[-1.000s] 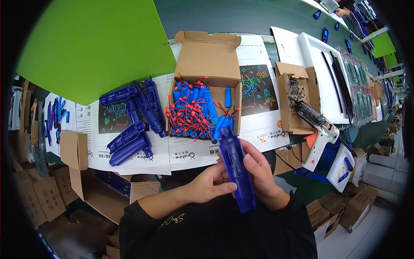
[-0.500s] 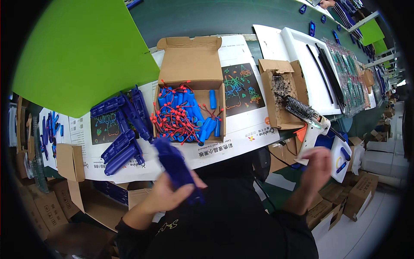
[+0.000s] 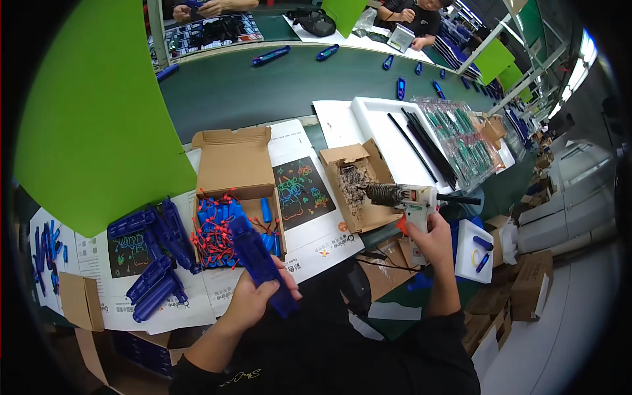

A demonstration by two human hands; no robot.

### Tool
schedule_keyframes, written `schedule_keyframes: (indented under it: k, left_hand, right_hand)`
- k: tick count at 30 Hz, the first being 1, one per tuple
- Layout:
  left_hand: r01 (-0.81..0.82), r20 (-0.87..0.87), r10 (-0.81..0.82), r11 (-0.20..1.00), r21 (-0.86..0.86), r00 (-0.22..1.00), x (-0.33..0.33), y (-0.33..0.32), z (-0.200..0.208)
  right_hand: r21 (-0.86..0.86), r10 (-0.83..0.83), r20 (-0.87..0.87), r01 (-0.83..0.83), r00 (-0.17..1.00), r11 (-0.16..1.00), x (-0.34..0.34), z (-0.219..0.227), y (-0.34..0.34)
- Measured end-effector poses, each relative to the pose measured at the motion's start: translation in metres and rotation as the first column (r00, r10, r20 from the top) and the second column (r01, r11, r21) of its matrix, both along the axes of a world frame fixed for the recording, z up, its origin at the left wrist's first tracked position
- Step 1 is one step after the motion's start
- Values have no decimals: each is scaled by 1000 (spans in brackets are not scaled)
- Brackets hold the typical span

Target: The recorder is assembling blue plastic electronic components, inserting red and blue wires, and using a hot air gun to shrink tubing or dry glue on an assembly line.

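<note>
My left hand [image 3: 253,297] is closed around a dark blue plastic housing [image 3: 255,258], held tilted in front of my body. My right hand [image 3: 431,238] grips the handle of a white hot glue gun [image 3: 416,205] with an orange trigger. A black glue stick [image 3: 459,199] pokes out of its rear, and its dark, crusted front end points left over a small cardboard box [image 3: 355,220] with dark residue inside. Left of that, an open cardboard box [image 3: 280,224] holds blue cylindrical batteries [image 3: 220,214] with red wires. More blue housings [image 3: 155,280] lie stacked at the left.
A white foam tray [image 3: 375,125] with black sticks [image 3: 428,148] and bagged green circuit boards [image 3: 461,135] stand to the right. A green panel [image 3: 99,118] rises at the left. Blue devices [image 3: 271,55] lie on the belt [image 3: 224,92]; other people work beyond it.
My right hand has reached the glue gun and closed on its handle. The view has tilted up and turned right, showing more of the belt. The blue housing stays in my left hand.
</note>
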State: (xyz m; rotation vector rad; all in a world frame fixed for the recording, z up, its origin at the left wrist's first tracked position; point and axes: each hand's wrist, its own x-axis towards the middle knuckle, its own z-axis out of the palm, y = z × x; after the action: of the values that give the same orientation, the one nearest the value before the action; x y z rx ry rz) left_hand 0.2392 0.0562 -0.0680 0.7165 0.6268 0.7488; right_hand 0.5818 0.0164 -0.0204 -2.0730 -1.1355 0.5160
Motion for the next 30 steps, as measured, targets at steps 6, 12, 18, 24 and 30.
schedule_keyframes:
  k: [6,12,18,24,30]
  left_hand:
    - [31,141,-11,990,-140,990,-17,9,1]
    - [-42,179,74,984,-172,981,-13,37,13]
    - [-93,106,110,983,-157,988,-1,48,23]
    - [-56,64,67,985,-165,996,11,50,17]
    - [-71,-33,66,981,-182,997,11,51,25]
  right_hand:
    - [-214,85,-431,-193,898,958,15,-2,19]
    - [460,361,-489,-117,794,880,-33,45,1]
    - [504,687,-543,-467,483,726,-89,62,-2]
    - [324,571,-727,-544,381,774,-103,57,5]
    - [238,508,-764,-559,397,794,-109,59,13]
